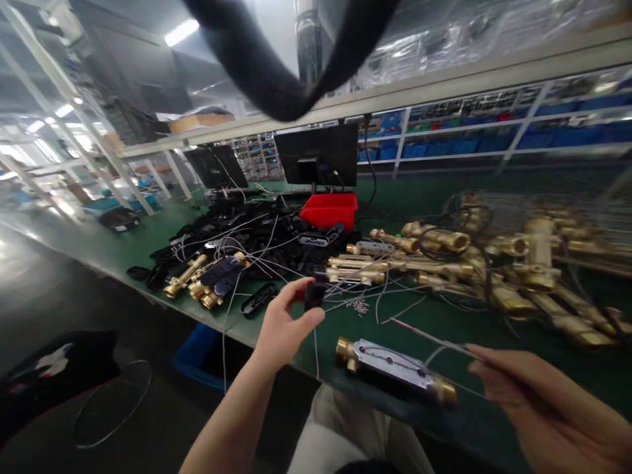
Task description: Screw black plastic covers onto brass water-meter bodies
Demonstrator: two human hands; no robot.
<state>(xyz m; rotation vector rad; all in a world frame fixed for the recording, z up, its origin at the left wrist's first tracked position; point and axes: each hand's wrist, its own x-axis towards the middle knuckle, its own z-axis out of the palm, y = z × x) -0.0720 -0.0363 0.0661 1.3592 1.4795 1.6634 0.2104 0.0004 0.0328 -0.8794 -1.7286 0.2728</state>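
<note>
My left hand grips a small black plastic piece between thumb and fingers, held over the front of the green bench. To the right, my right hand pinches a thin grey cable whose reddish end points left. Between the hands, near the bench edge, lies a brass pipe body with a flat grey metal plate along its top. The cable in my right hand passes close above this body; whether it joins it I cannot tell.
Brass bodies crowd the right side. Black plastic parts and loose wires cover the left, with a red bin behind. Small screws lie mid-bench. A blue bin sits below the edge. Monitors stand at the back.
</note>
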